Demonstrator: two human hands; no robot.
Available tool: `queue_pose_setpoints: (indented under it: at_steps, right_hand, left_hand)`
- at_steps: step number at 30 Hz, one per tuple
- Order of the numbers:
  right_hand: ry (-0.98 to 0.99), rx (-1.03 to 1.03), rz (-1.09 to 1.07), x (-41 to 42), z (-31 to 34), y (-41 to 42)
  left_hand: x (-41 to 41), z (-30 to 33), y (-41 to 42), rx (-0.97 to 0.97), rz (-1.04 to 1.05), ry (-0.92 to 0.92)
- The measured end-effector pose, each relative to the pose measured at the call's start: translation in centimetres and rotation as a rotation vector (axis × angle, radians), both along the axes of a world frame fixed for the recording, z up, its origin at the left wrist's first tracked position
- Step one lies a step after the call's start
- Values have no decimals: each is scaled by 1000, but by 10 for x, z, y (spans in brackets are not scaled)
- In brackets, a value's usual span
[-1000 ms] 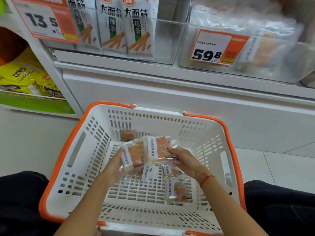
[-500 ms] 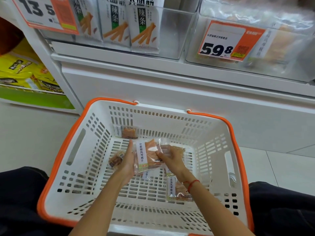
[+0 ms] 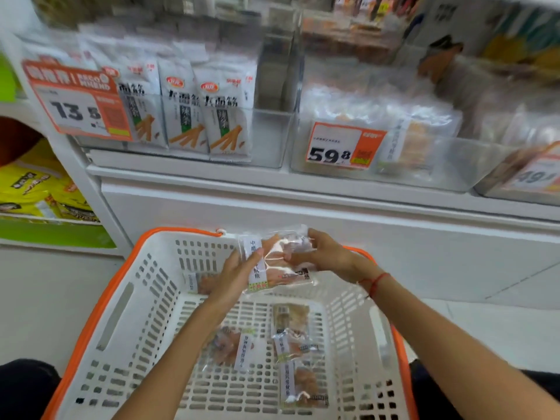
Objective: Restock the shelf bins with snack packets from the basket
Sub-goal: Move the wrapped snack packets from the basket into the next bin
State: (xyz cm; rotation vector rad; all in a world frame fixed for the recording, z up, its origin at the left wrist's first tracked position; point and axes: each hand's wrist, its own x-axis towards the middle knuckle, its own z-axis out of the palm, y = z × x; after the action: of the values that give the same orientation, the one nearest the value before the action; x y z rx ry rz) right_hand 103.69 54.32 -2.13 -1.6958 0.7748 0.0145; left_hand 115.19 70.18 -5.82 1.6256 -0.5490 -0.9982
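Both our hands, left hand (image 3: 239,272) and right hand (image 3: 325,253), now grip the snack packets (image 3: 277,260) higher than a moment ago, raised from the basket (image 3: 121,298) floor to its far rim, below the shelf bin (image 3: 448,165).

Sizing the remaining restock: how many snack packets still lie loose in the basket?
4: one at the far wall, one mid-floor, two on the right, and. Overlaps may hide more.
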Motion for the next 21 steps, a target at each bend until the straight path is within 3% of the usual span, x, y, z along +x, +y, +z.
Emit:
queue_pose_setpoints:
  at_steps: [4,10,18,21]
  right_hand:
    - [99,-174,186,-18,80,-28]
    - [89,-369,144,-72,172,-64]
    - [-504,-554,-212,-112,231,-113]
    - [-608,-654,-313,-107,233,-125]
  left_hand:
    - [-14,47,-27,-166,-53,16]
    - [-49,125,-67,-364,-251,-103]
    - [-55,226,-161,-539,-212,-514]
    - [-41,247,-193,-474,-165,-729]
